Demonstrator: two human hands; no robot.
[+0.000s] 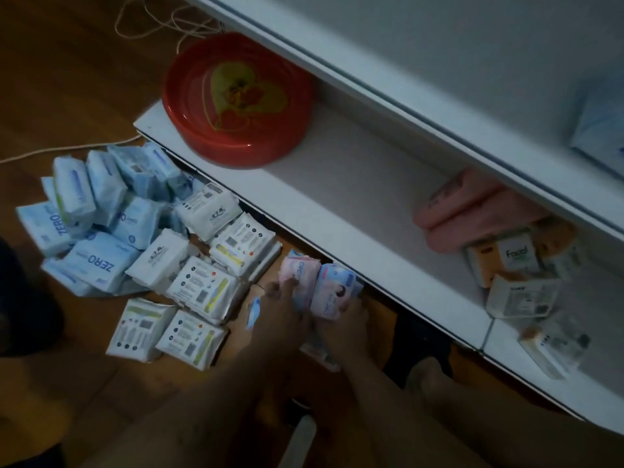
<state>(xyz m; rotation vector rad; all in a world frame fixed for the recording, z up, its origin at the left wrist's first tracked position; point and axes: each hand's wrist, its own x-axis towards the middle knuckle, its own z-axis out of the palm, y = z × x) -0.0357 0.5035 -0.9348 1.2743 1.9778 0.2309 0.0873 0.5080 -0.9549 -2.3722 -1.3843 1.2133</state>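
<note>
Two pink soft packs stand side by side on the wooden floor under the edge of the low white shelf (337, 204). My left hand (282, 309) grips the left pink pack (300, 268); its fingers curl over the top. My right hand (347, 324) holds the right pink pack (334, 288) from below, thumb against its front. Further pink packs lie under my wrists, mostly hidden.
A heap of blue ZERO packs (98, 211) and white packs (202, 275) covers the floor to the left. On the shelf sit a red basin (236, 99), pink packs (472, 211) and orange-white tissue packs (516, 271). A cord (67, 148) runs along the floor.
</note>
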